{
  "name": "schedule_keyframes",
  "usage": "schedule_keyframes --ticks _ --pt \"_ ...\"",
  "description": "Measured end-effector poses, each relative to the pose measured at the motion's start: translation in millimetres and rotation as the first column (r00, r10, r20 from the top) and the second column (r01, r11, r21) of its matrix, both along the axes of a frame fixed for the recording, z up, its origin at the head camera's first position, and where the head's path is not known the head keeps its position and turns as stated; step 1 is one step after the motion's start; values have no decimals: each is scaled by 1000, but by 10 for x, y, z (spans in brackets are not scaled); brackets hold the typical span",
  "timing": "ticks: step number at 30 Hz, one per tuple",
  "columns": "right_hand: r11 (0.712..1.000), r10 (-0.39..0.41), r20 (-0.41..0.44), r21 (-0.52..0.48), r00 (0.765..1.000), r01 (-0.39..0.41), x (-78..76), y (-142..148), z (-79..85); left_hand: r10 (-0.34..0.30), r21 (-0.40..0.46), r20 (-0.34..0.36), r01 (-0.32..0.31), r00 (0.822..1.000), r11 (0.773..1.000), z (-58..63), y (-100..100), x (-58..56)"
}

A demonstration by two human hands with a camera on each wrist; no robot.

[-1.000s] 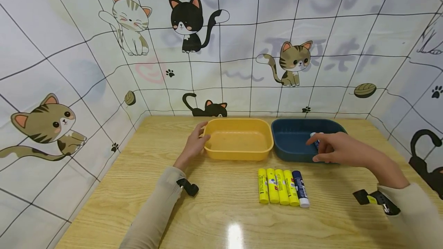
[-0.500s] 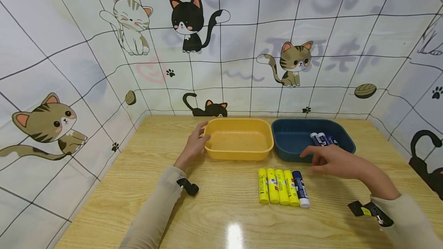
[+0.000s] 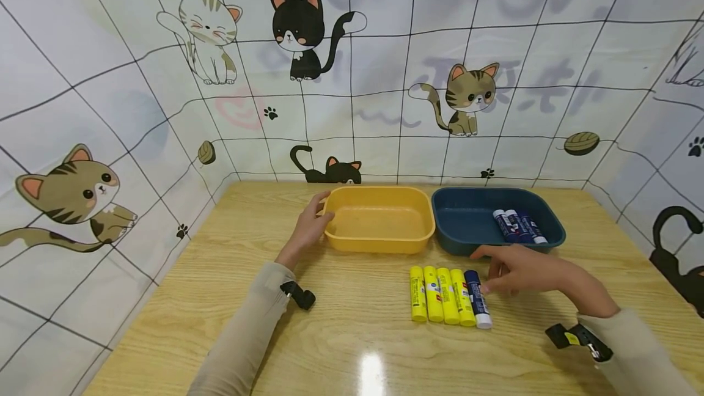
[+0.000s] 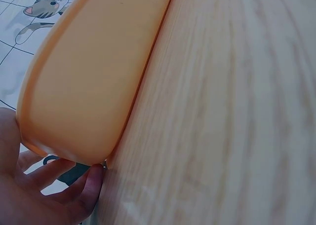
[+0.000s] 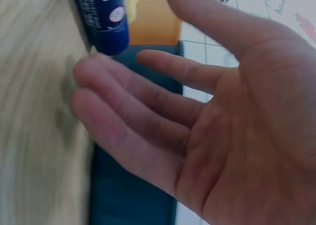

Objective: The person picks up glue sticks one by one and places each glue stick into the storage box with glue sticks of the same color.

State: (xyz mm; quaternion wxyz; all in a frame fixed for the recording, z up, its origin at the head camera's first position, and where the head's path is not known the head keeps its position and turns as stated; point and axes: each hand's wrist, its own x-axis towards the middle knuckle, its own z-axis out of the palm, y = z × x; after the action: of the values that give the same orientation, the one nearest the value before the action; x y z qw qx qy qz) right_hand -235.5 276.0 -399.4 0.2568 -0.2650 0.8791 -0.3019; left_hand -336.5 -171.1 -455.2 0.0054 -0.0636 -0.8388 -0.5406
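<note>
At the yellow plastic bin [image 3: 379, 246], my left hand [image 3: 306, 228] holds the left end. In the left wrist view its fingers [image 4: 89, 188] lie against the bin's outer wall, low by the table. My right hand [image 3: 528, 271] holds nothing and is beside the dark blue glue stick [image 3: 477, 299]. Its fingers [image 5: 133, 116] are loosely bent in the right wrist view, with the fingertips right at the blue end of that stick. Several yellow glue sticks [image 3: 442, 296] lie in a row to the blue one's left.
A dark blue bin [image 3: 462, 243] stands right of the yellow one, its rim against it. Blue glue sticks with white caps [image 3: 517, 226] lie in its right part. Behind the wooden table [image 3: 308, 347] hangs a white cat-print sheet [image 3: 379, 66].
My right hand has moved from over the blue bin, down and left, to the blue glue stick on the table. The glue sticks in that bin now show. The left hand has stayed put.
</note>
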Motion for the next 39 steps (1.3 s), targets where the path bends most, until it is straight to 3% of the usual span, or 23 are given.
schedule_keyframes --ticks 7,17,39 --pt "999 -7 102 -42 995 11 -33 8 -100 -6 8 12 6 1000 1000 13 2 0" --pt "1000 -24 140 1 990 24 -38 -61 -135 0 -4 -2 0 1000 1000 22 -8 2" --pt "1000 7 115 -16 993 -5 -29 -93 -194 11 0 13 -11 1000 1000 -23 -2 -13"
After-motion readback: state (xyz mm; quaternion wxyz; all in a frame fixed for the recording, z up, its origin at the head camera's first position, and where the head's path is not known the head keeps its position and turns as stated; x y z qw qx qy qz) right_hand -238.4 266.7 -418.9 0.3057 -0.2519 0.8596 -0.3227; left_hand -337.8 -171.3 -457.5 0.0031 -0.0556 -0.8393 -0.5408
